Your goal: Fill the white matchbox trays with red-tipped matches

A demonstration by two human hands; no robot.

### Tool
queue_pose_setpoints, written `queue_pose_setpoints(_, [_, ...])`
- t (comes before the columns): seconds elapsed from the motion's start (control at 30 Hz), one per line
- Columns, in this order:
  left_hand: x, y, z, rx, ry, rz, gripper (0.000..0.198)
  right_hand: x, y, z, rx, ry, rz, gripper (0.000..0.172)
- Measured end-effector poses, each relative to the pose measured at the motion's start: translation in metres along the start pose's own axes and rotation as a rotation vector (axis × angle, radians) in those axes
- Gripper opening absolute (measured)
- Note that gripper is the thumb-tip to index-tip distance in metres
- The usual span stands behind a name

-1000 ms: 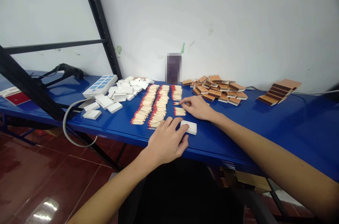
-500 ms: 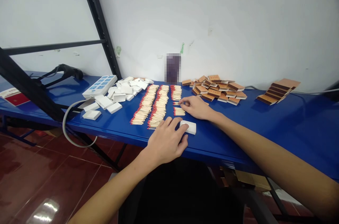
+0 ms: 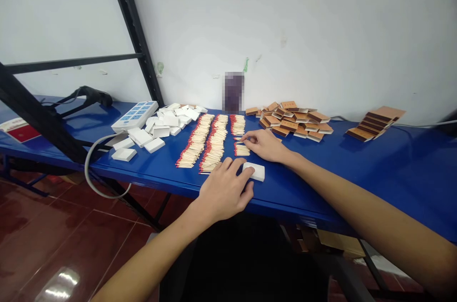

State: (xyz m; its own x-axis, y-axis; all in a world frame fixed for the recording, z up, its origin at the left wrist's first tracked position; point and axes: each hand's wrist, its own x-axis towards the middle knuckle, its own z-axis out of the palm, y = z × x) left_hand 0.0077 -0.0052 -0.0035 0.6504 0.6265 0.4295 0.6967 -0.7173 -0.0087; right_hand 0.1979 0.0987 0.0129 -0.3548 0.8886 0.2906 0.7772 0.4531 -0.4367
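Note:
My left hand (image 3: 224, 189) rests on the front edge of the blue table (image 3: 374, 169), its fingers against a white inner matchbox tray (image 3: 254, 171). My right hand (image 3: 264, 144) lies palm down beyond it, fingertips pinched on a few red-tipped matches (image 3: 240, 139) at a small bundle (image 3: 243, 150). Long rows of matches (image 3: 209, 141) lie just left of both hands.
White trays (image 3: 157, 127) are heaped at the left beside a white power strip (image 3: 134, 114) with a grey cable (image 3: 93, 169). Brown matchbox sleeves (image 3: 293, 120) are piled behind my right hand, with a stacked row (image 3: 374, 123) further right. Black shelf struts (image 3: 43, 119) cross the left.
My right hand's fingertips have shifted slightly at the matches. My left hand stays on the white tray.

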Motion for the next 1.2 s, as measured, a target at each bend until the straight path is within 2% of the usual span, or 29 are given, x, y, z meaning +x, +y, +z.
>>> queue_pose_setpoints(0.2, [-0.0003, 0.0003, -0.0005, -0.006, 0.000, -0.001, 0.029, -0.0005, 0.0007, 0.0009, 0.036, 0.003, 0.001, 0.025])
queue_pose_setpoints(0.37, [0.0001, 0.0003, -0.0008, -0.009, 0.000, 0.002, 0.028, 0.0003, 0.0002, 0.0007, 0.026, 0.012, 0.010, 0.032])
queue_pose_setpoints(0.57, [0.0002, 0.0003, -0.0006, -0.013, 0.004, 0.003, 0.027, 0.0007, 0.0006, 0.0003, 0.001, 0.007, 0.011, 0.028])
queue_pose_setpoints(0.73, [-0.0002, 0.0008, -0.0008, -0.017, 0.008, 0.002, 0.028, 0.0021, 0.0016, 0.0009, -0.006, 0.008, 0.009, 0.033])
queue_pose_setpoints(1.0, [-0.0003, 0.0002, -0.0010, -0.003, -0.006, -0.003, 0.028, 0.0007, 0.0013, 0.0017, 0.036, 0.008, 0.004, 0.020])
queue_pose_setpoints(1.2, [0.0006, 0.0010, -0.0006, -0.009, 0.002, 0.000, 0.027, 0.0004, 0.0001, 0.0017, 0.042, 0.008, -0.002, 0.019])
